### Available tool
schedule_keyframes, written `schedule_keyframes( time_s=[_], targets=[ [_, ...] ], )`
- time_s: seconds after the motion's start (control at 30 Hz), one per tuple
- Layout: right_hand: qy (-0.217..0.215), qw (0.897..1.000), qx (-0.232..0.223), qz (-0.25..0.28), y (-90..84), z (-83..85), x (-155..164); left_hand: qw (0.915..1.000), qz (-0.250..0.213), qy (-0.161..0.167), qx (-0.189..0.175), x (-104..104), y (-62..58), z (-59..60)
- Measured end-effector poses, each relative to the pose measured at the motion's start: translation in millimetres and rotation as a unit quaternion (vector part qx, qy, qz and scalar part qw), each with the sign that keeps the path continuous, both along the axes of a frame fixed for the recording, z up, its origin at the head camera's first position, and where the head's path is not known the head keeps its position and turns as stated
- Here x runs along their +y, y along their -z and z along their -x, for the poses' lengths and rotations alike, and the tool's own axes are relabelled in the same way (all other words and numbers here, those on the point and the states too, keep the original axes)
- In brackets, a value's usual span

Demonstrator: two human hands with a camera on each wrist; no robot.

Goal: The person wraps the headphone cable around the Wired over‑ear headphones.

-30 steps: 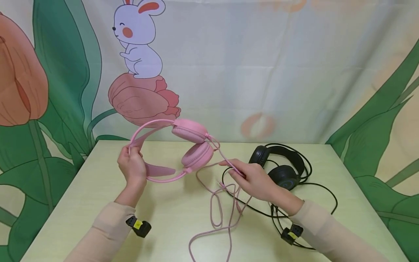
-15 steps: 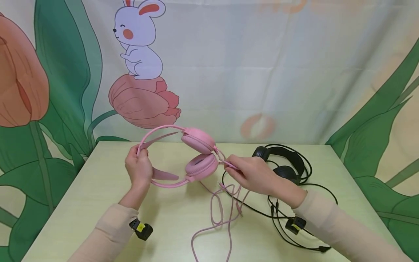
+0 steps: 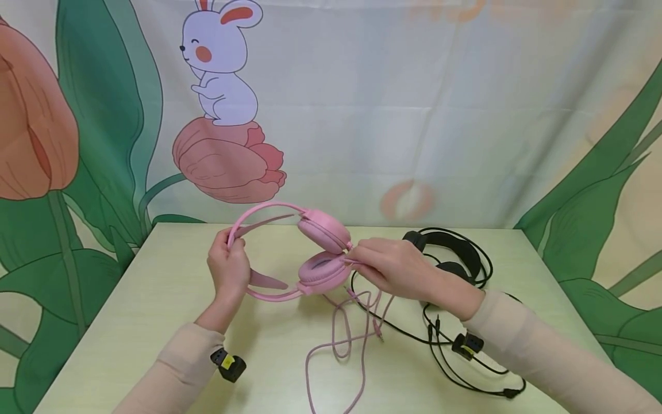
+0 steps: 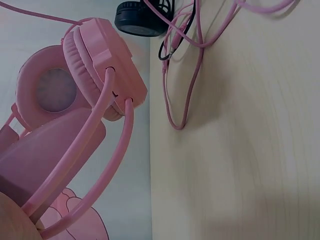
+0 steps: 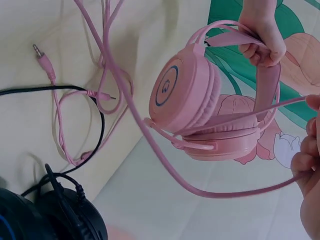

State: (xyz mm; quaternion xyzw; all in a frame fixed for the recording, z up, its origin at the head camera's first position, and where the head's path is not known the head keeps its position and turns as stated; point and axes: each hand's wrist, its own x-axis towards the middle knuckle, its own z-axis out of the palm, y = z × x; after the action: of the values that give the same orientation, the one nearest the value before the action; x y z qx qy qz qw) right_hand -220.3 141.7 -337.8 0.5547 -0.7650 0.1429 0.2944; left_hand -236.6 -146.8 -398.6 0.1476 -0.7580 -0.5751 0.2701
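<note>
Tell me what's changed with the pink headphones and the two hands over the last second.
The right hand slid up the pink cable toward the ear cups, still pinching it. The left hand carried the pink headphones slightly to the right, keeping its grip on the headband. The black headphones stayed on the table.

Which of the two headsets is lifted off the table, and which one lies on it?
The pink headset is lifted: the left hand grips its headband and the right hand pinches its cable. The black headset lies untouched on the table.
</note>
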Motion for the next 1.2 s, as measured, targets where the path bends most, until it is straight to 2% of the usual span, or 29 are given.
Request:
schedule_keyframes(
  time_s=[0.17,0.47,0.77,1.0,1.2],
  targets=[
    [0.004,0.999,0.029,-0.025,-5.2,4.1,1.1,0.9999,0.014,0.005,0.007,4.1,0.9,0.8],
    [-0.002,0.991,0.126,-0.050,-19.0,14.7,-1.8,0.9997,0.023,0.011,0.005,9.3,4.7,-0.4],
    [0.008,0.969,0.236,-0.078,-35.9,28.4,-7.4,0.9993,0.024,0.025,0.011,17.3,1.9,0.0],
    [0.008,0.963,0.254,-0.085,-39.5,40.2,-11.3,0.9984,0.030,0.040,0.025,19.1,-0.3,-2.0],
    [0.026,0.956,0.281,-0.079,-39.2,49.3,-13.1,0.9962,0.052,0.049,0.050,20.9,-0.1,-3.3]
  ],
)
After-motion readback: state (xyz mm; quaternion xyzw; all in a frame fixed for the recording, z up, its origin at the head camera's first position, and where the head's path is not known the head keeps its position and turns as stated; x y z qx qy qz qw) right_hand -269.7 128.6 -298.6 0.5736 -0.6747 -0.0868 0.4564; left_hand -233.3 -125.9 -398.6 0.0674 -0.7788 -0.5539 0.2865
